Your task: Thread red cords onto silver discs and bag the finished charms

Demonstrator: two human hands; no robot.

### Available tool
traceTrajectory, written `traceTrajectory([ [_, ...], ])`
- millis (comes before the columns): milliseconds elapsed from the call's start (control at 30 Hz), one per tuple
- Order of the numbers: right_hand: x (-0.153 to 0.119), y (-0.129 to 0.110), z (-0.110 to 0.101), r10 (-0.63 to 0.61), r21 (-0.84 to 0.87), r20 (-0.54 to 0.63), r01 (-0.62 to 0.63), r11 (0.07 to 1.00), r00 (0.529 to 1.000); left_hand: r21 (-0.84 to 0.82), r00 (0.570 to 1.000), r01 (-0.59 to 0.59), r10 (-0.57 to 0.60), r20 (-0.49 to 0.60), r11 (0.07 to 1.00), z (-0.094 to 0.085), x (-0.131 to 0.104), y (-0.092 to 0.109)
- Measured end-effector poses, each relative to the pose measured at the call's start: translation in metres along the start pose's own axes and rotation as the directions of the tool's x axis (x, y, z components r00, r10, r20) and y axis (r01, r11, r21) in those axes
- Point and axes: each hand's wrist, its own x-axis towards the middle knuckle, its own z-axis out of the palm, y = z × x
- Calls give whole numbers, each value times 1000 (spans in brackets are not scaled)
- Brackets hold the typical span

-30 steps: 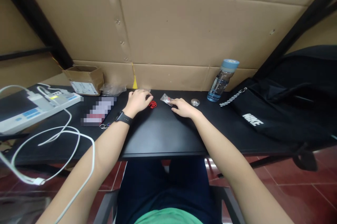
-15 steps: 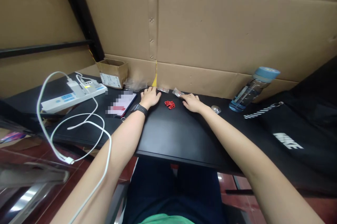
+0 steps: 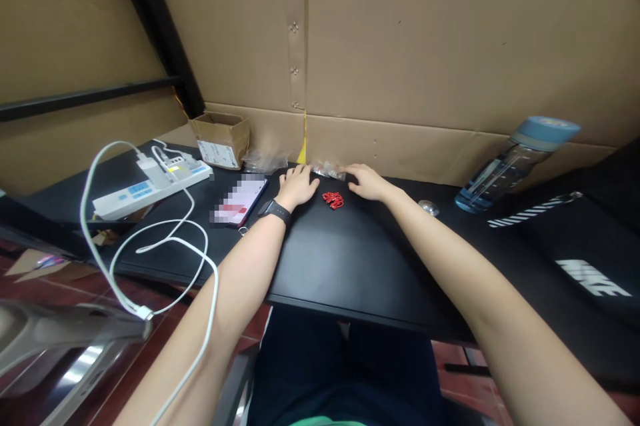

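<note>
On the black tabletop (image 3: 340,266), a small heap of red cord-like pieces (image 3: 333,200) lies between my two hands. My left hand (image 3: 299,187) rests flat on the table, fingers spread, just left of the heap; a dark watch is on its wrist. My right hand (image 3: 369,183) is open with fingers stretched to the left, its fingertips at the right end of small clear plastic packets (image 3: 329,170). The packets lie close together behind the red heap; what is inside them is too small to make out.
At left are a phone (image 3: 240,201), a white power strip (image 3: 150,191) with a looping white cable, a small cardboard box (image 3: 220,141) and crumpled clear plastic (image 3: 265,161). A small clear round object (image 3: 429,207), a water bottle (image 3: 510,166) and a black bag (image 3: 555,233) stand at right.
My right hand has shifted the right-hand packet leftward, so the packets now lie together. The view has turned slightly; my left hand stays on the table.
</note>
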Motion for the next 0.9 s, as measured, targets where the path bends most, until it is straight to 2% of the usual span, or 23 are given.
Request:
traceTrajectory([
  [133,-33,23,-24,-40,70,-132,49,996,990,12,1000,-11,11,-9,1000,0,0,3],
  [233,-70,46,-41,83,164,-222,-47,985,972,24,1000,-16,16,5,1000,0,-1,5],
  [333,-113,69,-52,213,181,-283,-166,969,935,31,999,-41,41,11,999,2,-1,4],
  [400,-140,84,-57,283,157,-278,-247,956,918,26,998,-61,61,12,998,4,0,4],
  [533,-182,109,-70,381,210,-153,-347,914,912,-8,996,-93,93,-6,996,7,-1,9],
  [667,-197,118,-78,418,276,-47,-390,878,907,-104,988,-151,146,-50,983,4,-9,26],
  [800,-191,111,-70,388,264,39,-384,885,921,-175,978,-206,196,-74,963,-1,-23,50],
  [900,-185,105,-60,374,253,38,-371,893,926,-207,966,-255,240,-94,945,-3,-33,66],
])
